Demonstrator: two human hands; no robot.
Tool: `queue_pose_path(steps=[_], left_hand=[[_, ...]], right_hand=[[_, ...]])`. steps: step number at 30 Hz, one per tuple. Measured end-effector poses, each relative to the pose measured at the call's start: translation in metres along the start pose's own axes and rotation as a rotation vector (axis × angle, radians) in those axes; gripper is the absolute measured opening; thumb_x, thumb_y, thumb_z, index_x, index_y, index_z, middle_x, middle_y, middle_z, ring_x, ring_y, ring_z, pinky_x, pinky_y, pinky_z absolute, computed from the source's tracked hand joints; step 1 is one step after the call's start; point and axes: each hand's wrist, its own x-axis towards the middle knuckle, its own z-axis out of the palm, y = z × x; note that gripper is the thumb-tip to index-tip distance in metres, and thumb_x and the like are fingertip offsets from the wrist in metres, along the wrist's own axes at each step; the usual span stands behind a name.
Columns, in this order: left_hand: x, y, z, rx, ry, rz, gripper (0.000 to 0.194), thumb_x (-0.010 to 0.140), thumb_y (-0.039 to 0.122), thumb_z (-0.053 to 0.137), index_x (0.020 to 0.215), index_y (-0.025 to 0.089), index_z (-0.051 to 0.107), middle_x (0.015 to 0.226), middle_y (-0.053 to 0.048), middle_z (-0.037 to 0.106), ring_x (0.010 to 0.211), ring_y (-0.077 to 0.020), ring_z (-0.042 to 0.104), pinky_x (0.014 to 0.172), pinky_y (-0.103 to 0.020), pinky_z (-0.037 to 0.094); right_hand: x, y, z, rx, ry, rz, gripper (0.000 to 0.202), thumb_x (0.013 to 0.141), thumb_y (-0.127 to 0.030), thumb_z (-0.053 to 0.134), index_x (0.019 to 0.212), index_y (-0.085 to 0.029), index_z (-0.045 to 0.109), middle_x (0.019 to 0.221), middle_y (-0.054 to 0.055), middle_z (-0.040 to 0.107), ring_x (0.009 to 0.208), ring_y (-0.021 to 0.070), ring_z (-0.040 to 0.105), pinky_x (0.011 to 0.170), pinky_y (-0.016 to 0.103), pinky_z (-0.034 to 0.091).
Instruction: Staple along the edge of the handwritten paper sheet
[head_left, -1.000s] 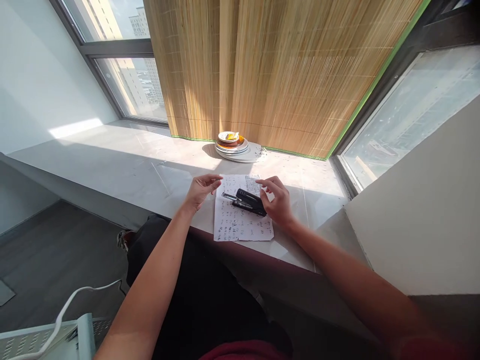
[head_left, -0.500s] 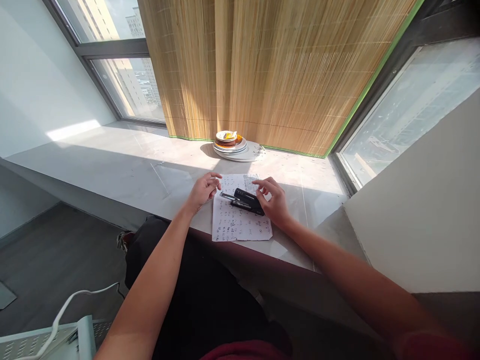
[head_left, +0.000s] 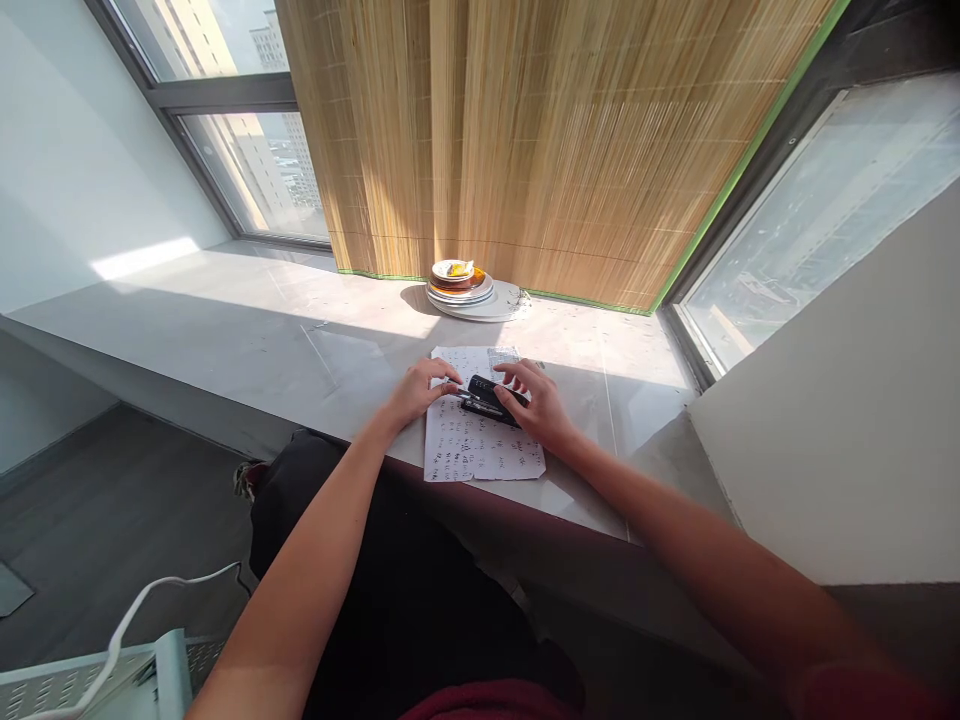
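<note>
A black stapler (head_left: 489,397) lies opened up on a sheet of handwritten paper (head_left: 487,458), its metal part sticking out toward the left. The thumb and fingers of my left hand (head_left: 417,390) pinch the end of that metal part. My right hand (head_left: 536,402) rests at the stapler's right end, thumb and fingers closed on its black body. The paper lies flat on the pale tiled ledge (head_left: 262,335), near its front edge.
Beyond the paper stands a stack of plates (head_left: 459,290) with a small yellow item (head_left: 459,269) on top. A bamboo blind (head_left: 525,150) hangs behind it. At the lower left are a white cable (head_left: 124,625) and a perforated light-coloured object.
My left hand has moved right and closed on the stapler's protruding metal part. My right hand has shifted slightly left over the stapler.
</note>
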Motion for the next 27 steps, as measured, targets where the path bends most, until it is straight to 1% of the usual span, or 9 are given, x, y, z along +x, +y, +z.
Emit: queue_pose_path(steps=[3, 8, 12, 18, 20, 22, 24, 27], left_hand=[[0.001, 0.001, 0.002, -0.019, -0.044, 0.047, 0.023, 0.099, 0.045, 0.074, 0.101, 0.024, 0.082, 0.109, -0.009, 0.076, 0.105, -0.0293, 0.064, 0.091, -0.040, 0.048], [-0.002, 0.001, 0.001, -0.069, -0.075, 0.030, 0.026, 0.097, 0.049, 0.079, 0.104, 0.024, 0.083, 0.112, -0.010, 0.074, 0.109, -0.0310, 0.065, 0.098, -0.043, 0.049], [-0.003, 0.000, 0.001, -0.082, -0.073, 0.016, 0.027, 0.094, 0.052, 0.082, 0.102, 0.026, 0.085, 0.113, -0.010, 0.073, 0.113, -0.0326, 0.065, 0.104, -0.046, 0.048], [-0.004, 0.001, 0.003, -0.114, -0.074, -0.021, 0.026, 0.090, 0.048, 0.086, 0.103, 0.026, 0.086, 0.112, -0.010, 0.073, 0.107, -0.0308, 0.068, 0.100, -0.044, 0.052], [-0.005, 0.003, 0.000, -0.093, -0.063, -0.009, 0.028, 0.088, 0.046, 0.087, 0.107, 0.026, 0.085, 0.112, -0.010, 0.074, 0.110, -0.0318, 0.068, 0.102, -0.045, 0.052], [-0.006, 0.004, -0.003, -0.087, -0.069, 0.023, 0.027, 0.090, 0.044, 0.085, 0.109, 0.025, 0.085, 0.111, -0.010, 0.077, 0.110, -0.0323, 0.069, 0.102, -0.046, 0.053], [-0.007, 0.002, -0.007, -0.101, -0.103, 0.062, 0.022, 0.093, 0.042, 0.083, 0.106, 0.025, 0.085, 0.107, -0.011, 0.079, 0.104, -0.0317, 0.072, 0.097, -0.045, 0.056], [-0.009, -0.002, -0.012, -0.111, -0.145, 0.095, 0.019, 0.093, 0.040, 0.082, 0.103, 0.024, 0.087, 0.102, -0.011, 0.080, 0.094, -0.0309, 0.076, 0.089, -0.043, 0.060]], right_hand=[[-0.001, 0.001, 0.001, -0.002, -0.043, 0.000, 0.024, 0.101, -0.031, 0.061, 0.122, -0.024, 0.069, 0.099, 0.006, 0.064, 0.087, 0.0214, 0.060, 0.077, 0.037, 0.052], [-0.001, 0.000, 0.001, -0.014, -0.048, 0.006, 0.024, 0.101, -0.032, 0.061, 0.122, -0.024, 0.069, 0.099, 0.006, 0.066, 0.089, 0.0218, 0.061, 0.080, 0.037, 0.052], [-0.001, -0.001, 0.000, -0.010, -0.049, 0.012, 0.023, 0.102, -0.032, 0.061, 0.122, -0.024, 0.069, 0.099, 0.006, 0.065, 0.089, 0.0219, 0.062, 0.079, 0.037, 0.052], [0.000, -0.002, -0.001, -0.014, -0.060, 0.002, 0.023, 0.103, -0.032, 0.060, 0.122, -0.024, 0.069, 0.099, 0.006, 0.066, 0.092, 0.0225, 0.064, 0.082, 0.038, 0.053], [-0.001, -0.002, 0.000, -0.031, -0.085, -0.009, 0.027, 0.101, -0.035, 0.065, 0.125, -0.024, 0.068, 0.102, 0.007, 0.067, 0.095, 0.0238, 0.065, 0.086, 0.039, 0.054], [-0.002, 0.000, 0.001, -0.051, -0.123, -0.030, 0.035, 0.096, -0.035, 0.073, 0.128, -0.025, 0.066, 0.108, 0.008, 0.070, 0.101, 0.0258, 0.067, 0.090, 0.041, 0.054], [-0.003, 0.002, 0.003, -0.054, -0.155, -0.028, 0.037, 0.092, -0.032, 0.077, 0.127, -0.024, 0.068, 0.112, 0.009, 0.074, 0.103, 0.0270, 0.069, 0.092, 0.043, 0.055], [-0.004, 0.006, 0.003, -0.050, -0.153, 0.036, 0.029, 0.090, -0.025, 0.077, 0.119, -0.024, 0.073, 0.107, 0.008, 0.079, 0.096, 0.0270, 0.073, 0.087, 0.043, 0.057]])
